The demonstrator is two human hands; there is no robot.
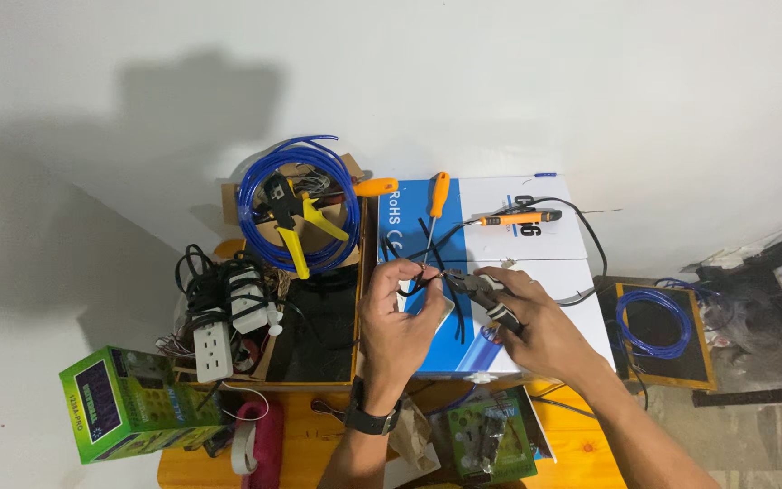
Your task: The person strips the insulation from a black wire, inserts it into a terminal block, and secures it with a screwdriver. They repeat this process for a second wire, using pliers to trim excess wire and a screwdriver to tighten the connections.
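Two hands work a black wire over a blue and white box (536, 263).

The box lies on an orange table (581, 417). The left hand (398, 317) pinches the black wire (420, 281); the right hand (536, 317) squeezes pliers (477, 288), whose tip meets the wire between the hands.

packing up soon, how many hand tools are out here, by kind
Screwdrivers: 3 (orange handles)
Crimpers: 1 (yellow grips, lying on the blue wire coil)
Pliers: 1 (in the right hand, jaws at a thin black wire pinched by the left hand)
Total: 5
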